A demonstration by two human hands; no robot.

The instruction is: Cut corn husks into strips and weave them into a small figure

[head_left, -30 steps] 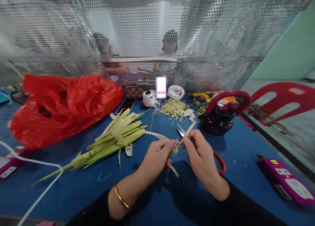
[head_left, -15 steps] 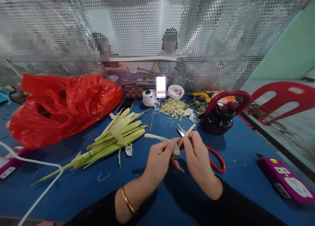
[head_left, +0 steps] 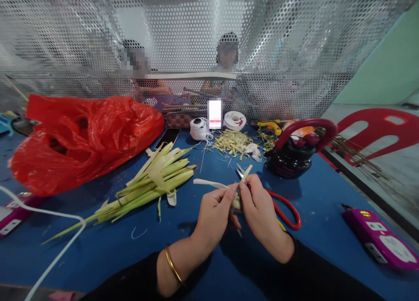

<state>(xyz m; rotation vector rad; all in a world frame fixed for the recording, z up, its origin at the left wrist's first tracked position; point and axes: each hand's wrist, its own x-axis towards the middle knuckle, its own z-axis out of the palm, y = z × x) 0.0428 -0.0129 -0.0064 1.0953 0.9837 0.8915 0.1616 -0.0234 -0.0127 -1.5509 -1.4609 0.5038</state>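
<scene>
My left hand [head_left: 212, 213] is closed, its thumb and fingers pinching a pale leaf strip [head_left: 207, 183] whose free end points left. My right hand [head_left: 263, 213] is also closed, right against the left one, and grips the other end of the strip, which sticks up above its fingers. Between the hands shows a small pale woven or knotted piece [head_left: 236, 202], mostly covered by fingers. Scissors with red handles [head_left: 297, 216] lie on the table, partly under my right hand. To the left rests a bundle of green-yellow leaves or stalks [head_left: 160, 178].
A red plastic bag [head_left: 88, 139] fills the back left. Behind my hands are a ball of white string [head_left: 199, 129], a white spool [head_left: 235, 120] and cut scraps [head_left: 232, 143]. A black pot-like object with a dark red handle [head_left: 290, 159] and a purple power strip [head_left: 379, 240] stand right.
My right hand has shifted left, closer to my left hand, and the strip end above it has moved left too. More of the scissors' red handle shows.
</scene>
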